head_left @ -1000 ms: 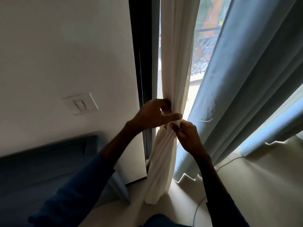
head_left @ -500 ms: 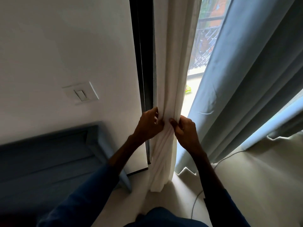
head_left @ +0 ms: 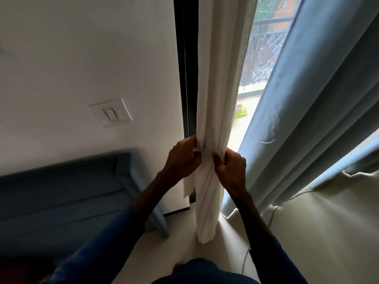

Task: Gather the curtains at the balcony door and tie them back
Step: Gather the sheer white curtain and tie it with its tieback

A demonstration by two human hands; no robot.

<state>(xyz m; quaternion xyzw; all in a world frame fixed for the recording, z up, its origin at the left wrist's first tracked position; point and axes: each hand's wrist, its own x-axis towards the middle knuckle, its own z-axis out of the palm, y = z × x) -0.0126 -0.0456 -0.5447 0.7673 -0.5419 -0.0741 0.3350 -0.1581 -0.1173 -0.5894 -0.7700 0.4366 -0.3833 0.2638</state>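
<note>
At doorframe (head_left: pixel 185 78) | left hand (head_left: pixel 181 160), right hand (head_left: pixel 231 171) hold 1 white curtain (head_left: pixel 217 89)

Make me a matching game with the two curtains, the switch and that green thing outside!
Things:
1. white curtain
2. blue-grey curtain
3. light switch
4. green object

Places:
A. on the white wall
B. on the balcony floor
C. gripped by the left hand and the right hand
D. hanging loose at the right

Pairs: 1-C, 2-D, 3-A, 4-B
</note>
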